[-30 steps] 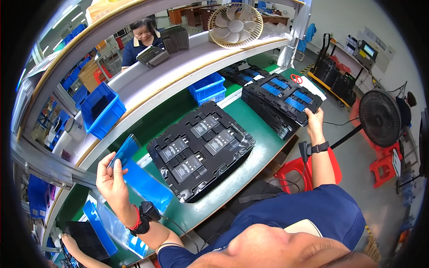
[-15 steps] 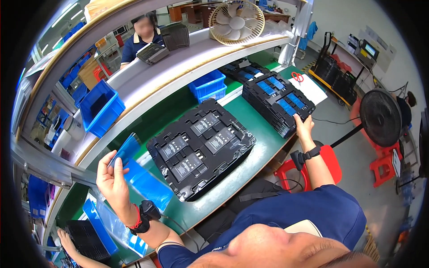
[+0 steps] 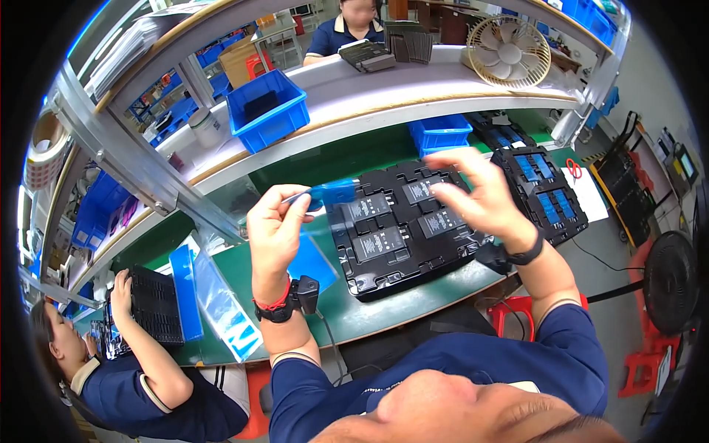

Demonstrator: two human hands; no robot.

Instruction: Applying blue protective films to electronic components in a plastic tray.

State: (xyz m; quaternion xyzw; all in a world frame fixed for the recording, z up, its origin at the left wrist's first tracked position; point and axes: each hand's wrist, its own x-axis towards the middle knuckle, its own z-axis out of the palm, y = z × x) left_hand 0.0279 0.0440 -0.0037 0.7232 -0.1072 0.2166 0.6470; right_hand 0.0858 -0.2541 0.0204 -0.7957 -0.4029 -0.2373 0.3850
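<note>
From the wearer's head (image 3: pixel 432 406), one wide fisheye view faces down and forward over the green surface (image 3: pixel 391 310), fairly near, straight edges bending toward the frame's rim.

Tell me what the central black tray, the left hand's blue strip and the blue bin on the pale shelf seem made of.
Black tray: likely glossy moulded plastic; bright highlights, shaped recesses. Blue strip: probably glossy plastic film; thin, shiny. Blue bin: apparently smooth rigid plastic; even colour, moulded rim.
</note>
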